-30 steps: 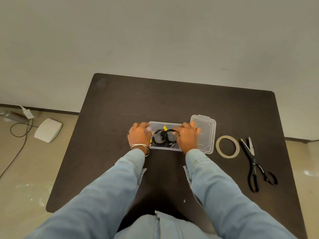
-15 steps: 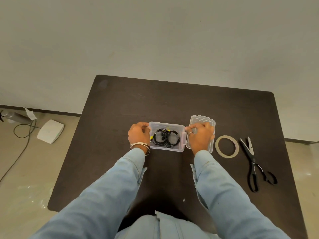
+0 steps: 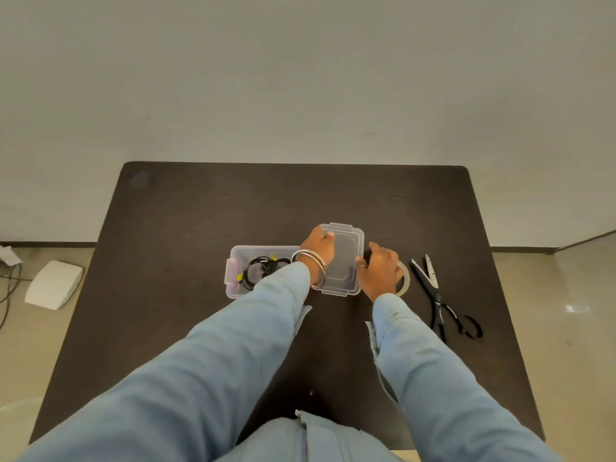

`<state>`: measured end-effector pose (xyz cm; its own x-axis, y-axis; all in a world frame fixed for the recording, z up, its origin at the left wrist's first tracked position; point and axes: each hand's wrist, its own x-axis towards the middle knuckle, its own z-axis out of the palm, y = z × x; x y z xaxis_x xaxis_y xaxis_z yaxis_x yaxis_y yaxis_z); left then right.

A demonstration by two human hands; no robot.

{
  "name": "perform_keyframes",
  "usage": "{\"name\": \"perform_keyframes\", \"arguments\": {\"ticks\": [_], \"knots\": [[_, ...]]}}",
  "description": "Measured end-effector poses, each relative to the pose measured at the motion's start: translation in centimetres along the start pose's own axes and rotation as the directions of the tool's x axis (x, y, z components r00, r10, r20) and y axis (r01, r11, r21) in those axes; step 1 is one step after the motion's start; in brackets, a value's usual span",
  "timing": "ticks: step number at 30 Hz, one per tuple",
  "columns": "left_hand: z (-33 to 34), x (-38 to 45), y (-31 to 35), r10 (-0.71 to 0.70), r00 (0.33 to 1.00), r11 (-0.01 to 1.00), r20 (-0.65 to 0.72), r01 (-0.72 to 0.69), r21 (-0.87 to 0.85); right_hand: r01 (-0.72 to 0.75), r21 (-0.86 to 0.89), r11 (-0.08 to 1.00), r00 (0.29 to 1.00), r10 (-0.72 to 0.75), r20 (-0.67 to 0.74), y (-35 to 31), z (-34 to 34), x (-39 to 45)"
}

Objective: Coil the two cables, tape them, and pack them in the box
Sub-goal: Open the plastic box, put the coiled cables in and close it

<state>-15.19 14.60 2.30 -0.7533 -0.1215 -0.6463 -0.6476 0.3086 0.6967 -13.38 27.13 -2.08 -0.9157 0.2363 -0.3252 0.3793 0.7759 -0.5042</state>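
Note:
A clear plastic box (image 3: pixel 233 261) stands on the dark table, with black coiled cables (image 3: pixel 263 268) bearing yellow tape tags inside it. My left forearm crosses over the box's right part. To the right lies the clear lid (image 3: pixel 346 261). My left hand (image 3: pixel 318 246) grips the lid's left edge, fingers curled over it. My right hand (image 3: pixel 378 270) holds the lid's right edge and covers part of the tape roll.
A tape roll (image 3: pixel 405 278) lies just right of my right hand, and black scissors (image 3: pixel 440 295) lie further right. The dark table (image 3: pixel 200 211) ends near a pale wall. A white device (image 3: pixel 53 288) and wires sit on the floor at left.
My left hand left the box's left side and crossed to the lid's left edge. My right hand shifted from on top of the lid to its right edge. The view moved.

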Motion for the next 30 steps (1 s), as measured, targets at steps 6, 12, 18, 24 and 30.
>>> {"name": "perform_keyframes", "arguments": {"ticks": [6,12,18,24,30], "knots": [[2.1,1.9,1.0,-0.194,0.979,0.973,-0.062,0.2,0.113,0.084,-0.067,0.994,0.993,-0.078,0.084,1.2,0.4,1.4],[2.2,1.7,1.5,-0.221,0.973,0.974,-0.071,0.217,-0.056,0.054,0.256,0.965,0.998,-0.062,0.023,1.1,0.0,2.0],[-0.9,0.2,2.7,-0.193,0.981,0.911,0.017,0.185,-0.369,0.05,0.635,0.771,0.997,0.001,-0.081,-1.0,-3.2,1.1],[-7.4,-1.9,2.7,-0.153,0.986,0.835,0.072,0.168,-0.525,0.396,0.601,0.694,0.915,-0.353,-0.194,-5.2,-4.4,-2.0],[-13.0,-3.8,-0.6,-0.179,0.983,0.842,-0.05,0.126,-0.525,0.824,0.229,0.519,0.558,-0.813,-0.165,-8.0,-0.3,-5.5]]}}
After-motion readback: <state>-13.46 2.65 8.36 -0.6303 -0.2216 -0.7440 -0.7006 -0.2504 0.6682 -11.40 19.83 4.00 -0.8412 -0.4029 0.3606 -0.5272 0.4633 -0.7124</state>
